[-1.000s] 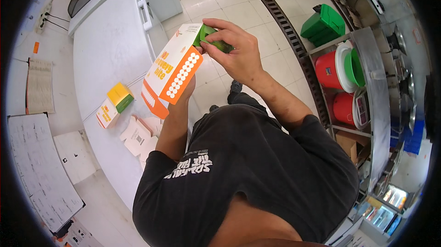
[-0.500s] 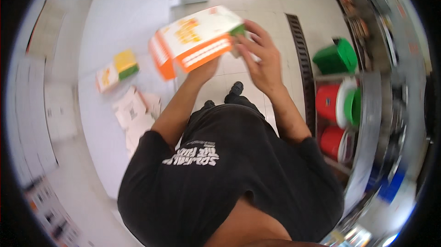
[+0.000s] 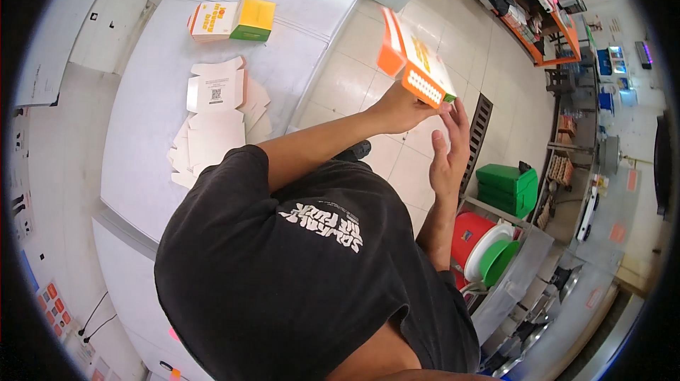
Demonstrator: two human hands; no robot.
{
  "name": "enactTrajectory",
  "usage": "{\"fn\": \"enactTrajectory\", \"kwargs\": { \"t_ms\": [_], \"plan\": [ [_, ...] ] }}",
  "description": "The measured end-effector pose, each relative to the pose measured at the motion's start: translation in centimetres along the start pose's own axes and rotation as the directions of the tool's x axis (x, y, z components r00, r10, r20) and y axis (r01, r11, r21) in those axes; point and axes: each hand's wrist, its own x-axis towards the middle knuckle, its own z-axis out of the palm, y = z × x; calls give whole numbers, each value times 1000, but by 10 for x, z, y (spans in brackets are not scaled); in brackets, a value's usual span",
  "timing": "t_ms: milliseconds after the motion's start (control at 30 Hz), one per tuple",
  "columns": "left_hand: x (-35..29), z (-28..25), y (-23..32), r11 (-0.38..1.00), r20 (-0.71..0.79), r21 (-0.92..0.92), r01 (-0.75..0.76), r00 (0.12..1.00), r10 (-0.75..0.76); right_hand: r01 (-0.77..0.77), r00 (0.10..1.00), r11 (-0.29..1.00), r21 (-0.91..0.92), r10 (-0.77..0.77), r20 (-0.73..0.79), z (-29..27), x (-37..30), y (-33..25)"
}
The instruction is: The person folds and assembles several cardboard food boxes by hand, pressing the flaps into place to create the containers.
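A white and orange cardboard food box (image 3: 423, 62) with yellow lettering and a green end is in the air in front of me. My left hand (image 3: 400, 109) is closed on its underside. Beside its green end is my right hand (image 3: 449, 151), fingers stretched out and their tips at or near the box. Over on the white worktop (image 3: 152, 62) to my left lies a white, yellow and green carton (image 3: 216, 21). Several flat, unfolded carton blanks (image 3: 216, 133) are piled nearer to me, plain side up.
A floor drain grate (image 3: 477, 133) runs along the tiles at the right. Next to it stand a green bin (image 3: 507, 188), a red round container (image 3: 470, 236) and a green basin (image 3: 499, 262) by a metal counter. An orange shelf (image 3: 520, 13) is at the far right.
My view has swung round, so the worktop cartons show higher up. The box has moved rightward and tilted, still in my left hand. My right hand has come off its side, fingers straighter.
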Motion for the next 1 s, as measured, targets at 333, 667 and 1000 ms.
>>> {"fn": "enactTrajectory", "kwargs": {
  "t_ms": [333, 667, 1000],
  "plan": [
    [-29, 19, -53, 684, 228, 711, -163, 974, -5, -138, 986, 990, -41, 134, -102, 28, 13, -2],
    [1, -31, 23, 895, 74, -266, 357, 934, -351, 172, 934, 855, -489, -299, -193, 25, 11, 2],
    [-12, -8, 7, 990, -225, -124, -67, 974, 38, -229, 906, 803, 550, 382, -180, 25, 27, -19]
  ]
}}
